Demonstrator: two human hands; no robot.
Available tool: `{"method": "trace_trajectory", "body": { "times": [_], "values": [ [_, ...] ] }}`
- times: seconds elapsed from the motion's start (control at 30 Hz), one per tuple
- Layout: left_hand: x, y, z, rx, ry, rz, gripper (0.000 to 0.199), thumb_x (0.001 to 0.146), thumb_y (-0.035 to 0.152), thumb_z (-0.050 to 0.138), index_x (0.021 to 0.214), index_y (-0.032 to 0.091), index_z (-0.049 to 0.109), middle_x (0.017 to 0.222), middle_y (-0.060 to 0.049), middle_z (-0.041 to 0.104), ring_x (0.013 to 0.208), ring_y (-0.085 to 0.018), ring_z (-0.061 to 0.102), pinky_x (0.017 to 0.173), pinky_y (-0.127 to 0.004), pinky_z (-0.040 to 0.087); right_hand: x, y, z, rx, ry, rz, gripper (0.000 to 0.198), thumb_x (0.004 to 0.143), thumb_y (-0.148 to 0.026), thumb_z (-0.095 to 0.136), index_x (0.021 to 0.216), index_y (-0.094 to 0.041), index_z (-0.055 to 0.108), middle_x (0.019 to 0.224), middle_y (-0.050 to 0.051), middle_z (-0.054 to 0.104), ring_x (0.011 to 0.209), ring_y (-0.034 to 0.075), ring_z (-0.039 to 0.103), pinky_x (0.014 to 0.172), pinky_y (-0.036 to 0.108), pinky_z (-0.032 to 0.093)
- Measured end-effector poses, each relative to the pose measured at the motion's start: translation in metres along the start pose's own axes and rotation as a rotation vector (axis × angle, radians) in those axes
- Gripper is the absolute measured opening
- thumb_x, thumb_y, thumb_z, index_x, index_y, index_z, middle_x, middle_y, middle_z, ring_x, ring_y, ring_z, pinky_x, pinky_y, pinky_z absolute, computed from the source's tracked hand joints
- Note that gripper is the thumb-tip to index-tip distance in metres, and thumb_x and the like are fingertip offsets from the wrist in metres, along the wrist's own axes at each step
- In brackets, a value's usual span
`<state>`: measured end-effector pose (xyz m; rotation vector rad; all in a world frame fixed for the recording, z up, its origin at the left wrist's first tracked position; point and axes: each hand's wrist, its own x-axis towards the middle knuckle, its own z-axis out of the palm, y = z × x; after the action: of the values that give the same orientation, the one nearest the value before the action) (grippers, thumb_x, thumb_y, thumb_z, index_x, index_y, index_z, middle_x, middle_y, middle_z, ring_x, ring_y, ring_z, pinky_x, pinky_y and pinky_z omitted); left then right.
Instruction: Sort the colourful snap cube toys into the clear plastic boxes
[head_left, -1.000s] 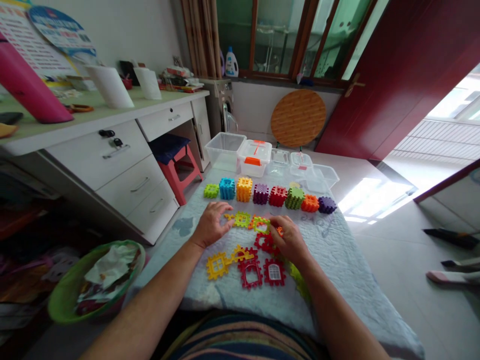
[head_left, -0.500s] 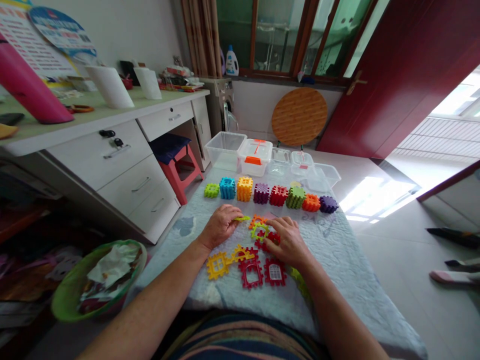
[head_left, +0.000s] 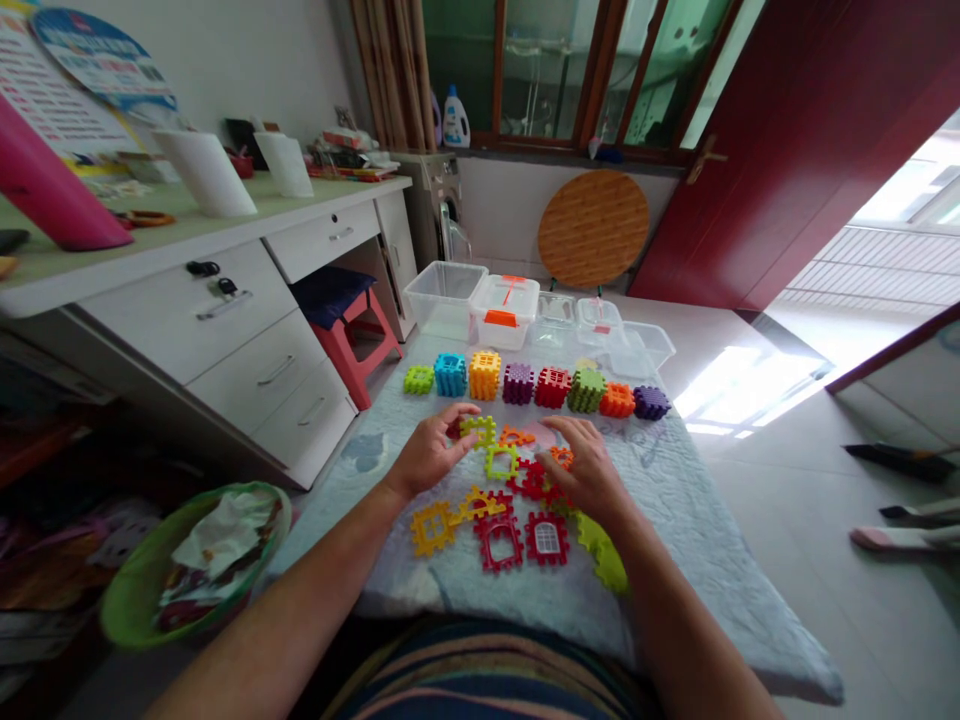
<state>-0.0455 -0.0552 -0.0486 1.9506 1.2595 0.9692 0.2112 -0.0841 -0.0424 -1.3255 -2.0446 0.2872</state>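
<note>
From here I'm seeing bare cloth (head_left: 694, 530) stretching right of the right hand (head_left: 579, 462), and a narrower margin lying left of the left hand (head_left: 433, 450). Loose flat pieces (head_left: 546, 541) are cluttering the low path between the forearms, while a yellow-green piece (head_left: 488, 430) is jutting from the left fingers. Ahead, the row of block stacks (head_left: 518, 385) is blocking low reach toward the clear boxes (head_left: 501, 334).

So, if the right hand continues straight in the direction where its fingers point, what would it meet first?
Probably the flat orange piece, just ahead of the right hand; passing above that, likely the purple block beyond. The hand's height is unclear.
</note>
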Motion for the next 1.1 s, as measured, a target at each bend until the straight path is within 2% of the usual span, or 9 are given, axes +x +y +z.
{"method": "trace_trajectory", "body": {
  "times": [0.17, 0.23, 0.3, 0.37, 0.5, 0.63, 0.77, 0.93, 1.1],
  "values": [
    [0.003, 0.024, 0.01, 0.058, -0.243, -0.062, 0.027, 0.084, 0.03, 0.06, 0.109, 0.019, 0.064, 0.062, 0.006, 0.05, 0.057, -0.011, 0.048, 0.055, -0.023, 0.036, -0.005, 0.023, -0.044, -0.015, 0.12, 0.109, 0.024, 0.085, -0.033, 0.06, 0.105, -0.02, 0.065, 0.106, 0.009, 0.069, 0.102, 0.026, 0.061, 0.093, 0.043, 0.046],
    [0.005, 0.026, 0.016, 0.122, -0.273, -0.064, 0.029, 0.083, 0.029, 0.059, 0.11, 0.018, 0.064, 0.064, 0.005, 0.053, 0.057, -0.012, 0.049, 0.057, -0.024, 0.038, -0.01, 0.035, -0.055, -0.032, 0.117, 0.162, 0.025, 0.084, -0.035, 0.06, 0.103, -0.021, 0.066, 0.104, 0.009, 0.07, 0.099, 0.025, 0.062, 0.092, 0.043, 0.047],
    [0.007, 0.025, 0.023, 0.213, -0.281, -0.034, 0.029, 0.083, 0.027, 0.059, 0.11, 0.017, 0.065, 0.075, 0.001, 0.06, 0.065, -0.015, 0.056, 0.065, -0.026, 0.043, -0.016, 0.05, -0.06, -0.045, 0.103, 0.212, 0.026, 0.084, -0.037, 0.059, 0.102, -0.021, 0.067, 0.103, 0.008, 0.071, 0.097, 0.025, 0.063, 0.09, 0.043, 0.047],
    [0.008, 0.022, 0.027, 0.316, -0.26, 0.018, 0.029, 0.082, 0.026, 0.06, 0.109, 0.016, 0.066, 0.092, -0.005, 0.063, 0.082, -0.019, 0.06, 0.079, -0.03, 0.047, -0.023, 0.064, -0.058, -0.055, 0.094, 0.255, 0.027, 0.083, -0.038, 0.058, 0.101, -0.02, 0.068, 0.101, 0.008, 0.072, 0.093, 0.025, 0.064, 0.087, 0.042, 0.049],
    [0.006, 0.018, 0.027, 0.483, -0.2, 0.091, 0.035, 0.083, 0.027, 0.062, 0.115, 0.014, 0.065, 0.115, -0.012, 0.059, 0.108, -0.026, 0.055, 0.098, -0.038, 0.043, -0.034, 0.088, -0.044, -0.068, 0.088, 0.345, 0.03, 0.08, -0.038, 0.055, 0.097, -0.019, 0.069, 0.096, 0.009, 0.072, 0.084, 0.024, 0.064, 0.079, 0.039, 0.05],
    [0.006, 0.02, 0.022, 0.488, -0.333, 0.201, 0.052, 0.079, 0.034, 0.07, 0.125, 0.015, 0.058, 0.128, -0.012, 0.056, 0.115, -0.028, 0.049, 0.104, -0.041, 0.039, -0.036, 0.099, -0.032, -0.072, 0.094, 0.391, 0.031, 0.08, -0.038, 0.052, 0.098, -0.018, 0.069, 0.095, 0.009, 0.071, 0.078, 0.022, 0.062, 0.076, 0.038, 0.049],
    [0.012, 0.025, 0.019, 0.531, -0.466, 0.235, 0.067, 0.07, 0.04, 0.079, 0.127, 0.014, 0.056, 0.125, -0.012, 0.058, 0.114, -0.029, 0.049, 0.104, -0.041, 0.038, -0.036, 0.101, -0.026, -0.065, 0.106, 0.356, 0.028, 0.08, -0.035, 0.051, 0.093, -0.018, 0.069, 0.091, 0.008, 0.07, 0.078, 0.022, 0.061, 0.076, 0.037, 0.048],
    [0.021, 0.034, 0.021, 0.609, -0.524, 0.234, 0.057, 0.074, 0.037, 0.074, 0.124, 0.014, 0.061, 0.113, -0.011, 0.061, 0.105, -0.027, 0.055, 0.096, -0.037, 0.044, -0.036, 0.102, -0.025, -0.034, 0.135, 0.353, 0.025, 0.08, -0.034, 0.051, 0.09, -0.019, 0.068, 0.09, 0.007, 0.07, 0.078, 0.021, 0.061, 0.077, 0.036, 0.048],
    [0.025, 0.038, 0.025, 0.692, -0.508, 0.246, 0.051, 0.077, 0.043, 0.069, 0.119, 0.015, 0.063, 0.105, -0.01, 0.062, 0.099, -0.026, 0.058, 0.09, -0.036, 0.047, -0.037, 0.103, -0.025, -0.023, 0.133, 0.361, 0.024, 0.079, -0.033, 0.051, 0.09, -0.019, 0.068, 0.09, 0.007, 0.069, 0.078, 0.021, 0.06, 0.078, 0.036, 0.048]
  ]
}}
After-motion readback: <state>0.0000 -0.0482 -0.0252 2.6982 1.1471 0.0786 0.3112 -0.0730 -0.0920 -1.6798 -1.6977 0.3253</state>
